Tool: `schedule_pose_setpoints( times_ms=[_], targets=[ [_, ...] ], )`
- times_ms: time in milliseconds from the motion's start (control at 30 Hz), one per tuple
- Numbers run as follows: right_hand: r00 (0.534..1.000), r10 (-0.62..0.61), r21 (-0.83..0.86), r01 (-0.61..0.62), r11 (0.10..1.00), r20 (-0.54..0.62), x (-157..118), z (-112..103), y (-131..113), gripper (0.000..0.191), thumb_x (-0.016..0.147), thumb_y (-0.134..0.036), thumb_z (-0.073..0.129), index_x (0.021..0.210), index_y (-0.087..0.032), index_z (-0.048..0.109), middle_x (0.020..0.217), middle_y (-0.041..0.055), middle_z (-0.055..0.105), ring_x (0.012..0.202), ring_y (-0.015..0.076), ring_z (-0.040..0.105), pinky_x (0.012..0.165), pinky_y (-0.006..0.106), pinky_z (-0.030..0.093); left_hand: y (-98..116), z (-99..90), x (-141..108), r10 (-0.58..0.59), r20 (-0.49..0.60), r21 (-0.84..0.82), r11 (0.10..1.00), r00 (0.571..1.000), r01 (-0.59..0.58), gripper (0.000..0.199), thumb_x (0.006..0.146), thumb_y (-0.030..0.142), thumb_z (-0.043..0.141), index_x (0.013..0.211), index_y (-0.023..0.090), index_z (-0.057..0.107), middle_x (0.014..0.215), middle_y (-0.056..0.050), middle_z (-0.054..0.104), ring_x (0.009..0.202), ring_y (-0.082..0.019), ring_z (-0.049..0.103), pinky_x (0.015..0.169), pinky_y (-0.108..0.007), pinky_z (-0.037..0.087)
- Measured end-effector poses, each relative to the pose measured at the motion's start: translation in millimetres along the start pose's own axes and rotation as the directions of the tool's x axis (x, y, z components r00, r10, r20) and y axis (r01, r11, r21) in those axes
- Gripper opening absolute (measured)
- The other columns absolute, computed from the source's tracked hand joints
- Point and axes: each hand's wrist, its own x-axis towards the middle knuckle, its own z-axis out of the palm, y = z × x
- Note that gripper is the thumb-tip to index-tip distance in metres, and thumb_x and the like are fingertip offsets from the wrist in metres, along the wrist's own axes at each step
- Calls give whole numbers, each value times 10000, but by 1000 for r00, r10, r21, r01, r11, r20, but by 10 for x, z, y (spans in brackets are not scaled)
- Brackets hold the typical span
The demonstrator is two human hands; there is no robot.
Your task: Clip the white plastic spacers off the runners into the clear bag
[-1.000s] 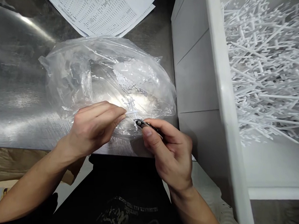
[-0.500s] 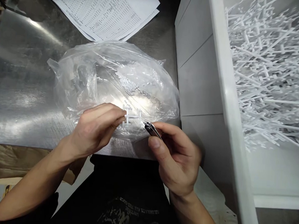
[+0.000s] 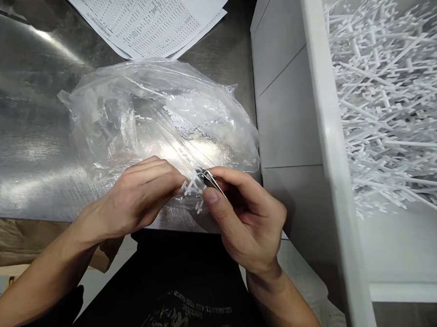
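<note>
Between the fingertips of my left hand (image 3: pixel 144 191) is a small white plastic sprue (image 3: pixel 191 185) with short cross branches. My right hand (image 3: pixel 245 218) grips a metal nail clipper (image 3: pixel 209 178) between thumb and forefinger. The clipper's jaws touch or overlap the sprue; whether they are closed on a branch I cannot tell. Below both hands lies a clear plastic bag (image 3: pixel 107 109), spread on the metal table. Many small white pieces (image 3: pixel 182 120) lie on or in the bag, with a few more near its middle.
A white bin (image 3: pixel 323 115) stands at the right, heaped with white plastic sprues (image 3: pixel 390 104). Printed sheets (image 3: pixel 145 20) lie behind the bag on the metal table (image 3: pixel 26 124). Brown paper or card (image 3: pixel 12 240) shows below the table's front edge at the left.
The clipper in my right hand has moved left, onto the sprue. The sprue has turned and tilted in my left fingers. The whole view has shifted slightly.
</note>
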Motion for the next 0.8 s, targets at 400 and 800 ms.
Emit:
schedule_pose_setpoints(
  times_ms=[400, 800],
  targets=[
    [999, -28, -86, 32, 996, 45, 31, -40, -29, 101, 1066, -313, 817, 1146, -275, 865, 862, 19, 798, 728, 195, 691, 641, 340, 571, 64, -108, 36, -83, 136, -165, 981, 987, 105, 192, 1116, 130, 576, 960, 223, 639, 761, 22, 623, 679, -140, 597, 742, -306, 551],
    [997, 50, -12, -51, 999, -65, 55, -19, -12, 47, 1044, -243, 812, 1040, -247, 859, 866, 1, 845, 738, 175, 771, 724, 325, 659, 61, -77, -7, -136, 99, -175, 973, 986, 152, 168, 1144, 153, 584, 1024, 225, 676, 837, 2, 687, 793, -134, 660, 687, -246, 507]
  ],
)
